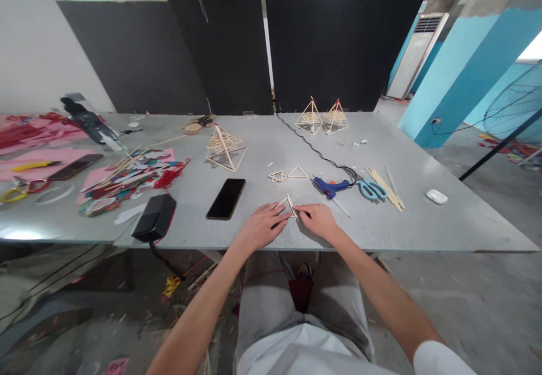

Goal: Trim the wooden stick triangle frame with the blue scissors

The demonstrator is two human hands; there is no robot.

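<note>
2 hands meet at the front edge of the grey table (423, 228), pinching a small pale wooden stick triangle (288, 204) between them: the left hand (260, 225) grips its left side with thumb and fingers closed on the sticks, the right hand (319, 221) grips its right corner. Squeezing unevenly could probably snap a thin stick or pull a joint apart. A black phone (226, 198) lies left of the hands; a blue glue gun (331, 186) lies just behind.

The left hand (263, 225) and right hand (317, 219) cover the lower corners of the small stick triangle (288, 204); its joints are too small to tell.
</note>
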